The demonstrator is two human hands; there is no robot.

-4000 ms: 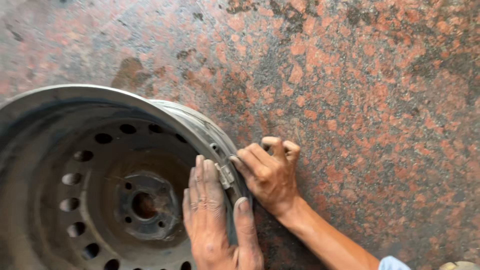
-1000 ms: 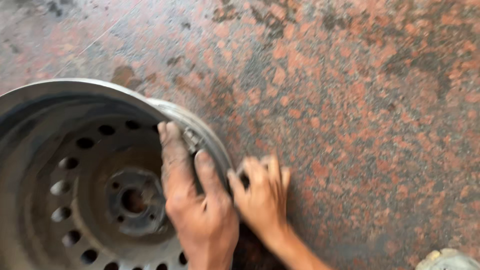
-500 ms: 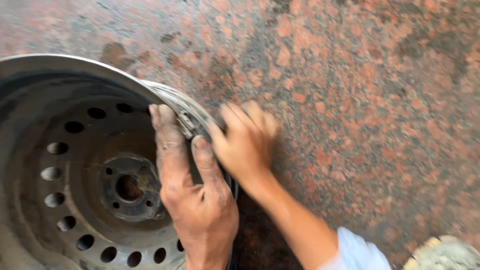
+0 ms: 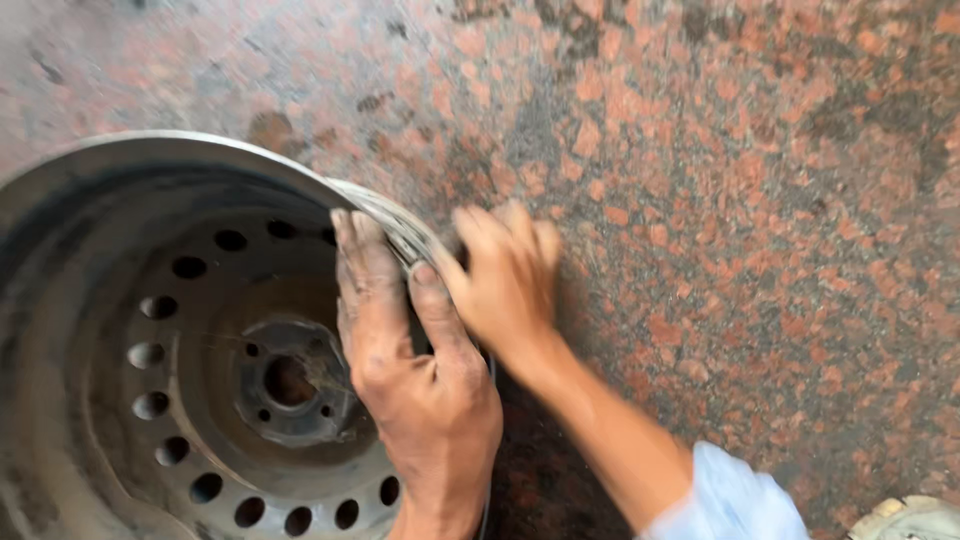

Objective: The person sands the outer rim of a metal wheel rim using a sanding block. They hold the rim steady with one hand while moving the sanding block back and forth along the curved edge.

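A worn grey steel wheel rim (image 4: 150, 180) with a ring of round holes and a centre hub (image 4: 290, 385) lies flat on the floor at the left. My left hand (image 4: 415, 385), dirty, lies on the rim's right side. Its fingers reach down the inner wall and its thumb presses on the rim's lip (image 4: 400, 230). My right hand (image 4: 505, 280) is blurred and sits just outside the rim. Its fingers touch the same stretch of lip beside my left thumb. A pale blue sleeve (image 4: 730, 495) covers the right forearm. What lies under the right fingers is hidden.
The floor is polished red-and-grey speckled stone (image 4: 750, 200), spreading to the right and behind the rim. A pale object (image 4: 915, 520) pokes in at the bottom right corner. A dark stain (image 4: 270, 130) marks the floor behind the rim.
My right hand has slid along the rim's outer lip from lower down to beside my left thumb. My left hand has stayed on the rim's right side. The view shifted slightly.
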